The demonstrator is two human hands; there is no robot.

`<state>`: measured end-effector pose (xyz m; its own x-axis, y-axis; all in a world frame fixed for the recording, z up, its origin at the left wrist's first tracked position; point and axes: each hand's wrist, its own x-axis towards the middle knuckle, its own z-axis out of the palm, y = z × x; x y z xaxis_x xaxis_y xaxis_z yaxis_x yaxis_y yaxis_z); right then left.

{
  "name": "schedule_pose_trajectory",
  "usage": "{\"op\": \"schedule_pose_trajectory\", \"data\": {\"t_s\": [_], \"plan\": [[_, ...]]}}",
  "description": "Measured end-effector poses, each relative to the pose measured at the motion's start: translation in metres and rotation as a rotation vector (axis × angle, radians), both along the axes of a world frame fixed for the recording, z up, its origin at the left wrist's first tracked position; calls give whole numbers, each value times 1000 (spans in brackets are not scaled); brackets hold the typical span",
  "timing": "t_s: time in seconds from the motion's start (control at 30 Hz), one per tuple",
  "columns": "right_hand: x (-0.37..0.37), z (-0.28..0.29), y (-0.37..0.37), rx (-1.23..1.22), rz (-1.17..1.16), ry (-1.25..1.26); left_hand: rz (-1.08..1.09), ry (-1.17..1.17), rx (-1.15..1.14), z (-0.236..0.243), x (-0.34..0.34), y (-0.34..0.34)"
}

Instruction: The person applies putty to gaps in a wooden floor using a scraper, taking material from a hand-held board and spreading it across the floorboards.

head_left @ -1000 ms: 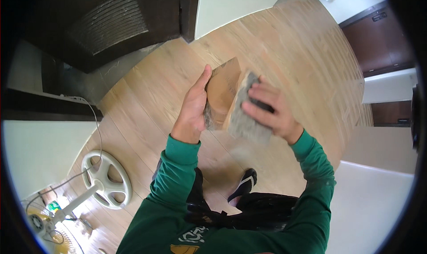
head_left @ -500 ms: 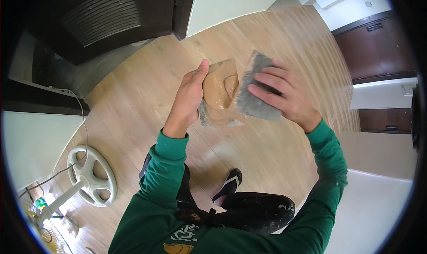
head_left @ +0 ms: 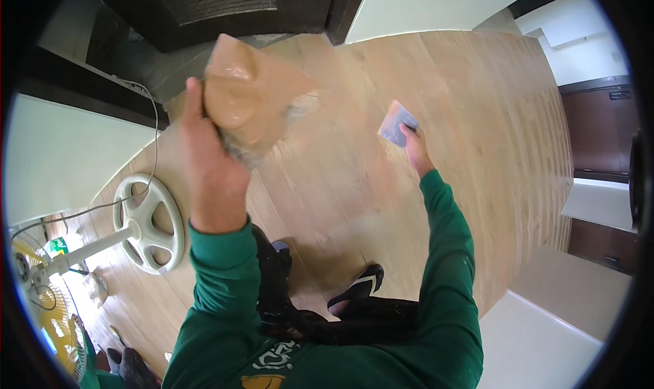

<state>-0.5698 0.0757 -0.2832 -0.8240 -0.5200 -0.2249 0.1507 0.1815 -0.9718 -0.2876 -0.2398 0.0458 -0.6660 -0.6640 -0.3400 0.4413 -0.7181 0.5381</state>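
My left hand [head_left: 214,167], raised at the left, is closed round a flat board loaded with glossy tan paste [head_left: 235,99]. Grey shows along the board's smeared edge [head_left: 303,106], and its underside is hidden. Farther right and lower, near the floor, my right hand [head_left: 417,150] grips a thin, flat grey spreader [head_left: 395,123] with a tan tinge along its far edge. Whether the spreader touches the floor I cannot tell. Beneath both hands lies the wood-plank floor [head_left: 327,178], with hazy, pale smears on it.
A pedestal fan's white ring base [head_left: 176,225] rests at the left, its yellow blades [head_left: 61,334] at the lower left. A grey cord [head_left: 155,150] runs past it. A dark louvred door [head_left: 293,14] stands beyond. My slippered foot [head_left: 357,287] is below; white walls border the right.
My hands have moved apart. The loaded board has gone left and grown larger in view; the spreader has left the board and now appears smaller, lower toward the floor. The view has shifted.
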Motion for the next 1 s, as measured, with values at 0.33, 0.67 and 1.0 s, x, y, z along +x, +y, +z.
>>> {"op": "schedule_pose_trajectory", "data": {"t_s": [0.33,0.67,1.0], "plan": [[-49,-16,-106,541,627,1228,295,-75,-6,4,30,-7],[-47,-54,-112,590,638,1214,180,-9,-41,-16,2,-10],[18,-43,-20,696,720,1053,158,-147,41,-30,-60,2]]}}
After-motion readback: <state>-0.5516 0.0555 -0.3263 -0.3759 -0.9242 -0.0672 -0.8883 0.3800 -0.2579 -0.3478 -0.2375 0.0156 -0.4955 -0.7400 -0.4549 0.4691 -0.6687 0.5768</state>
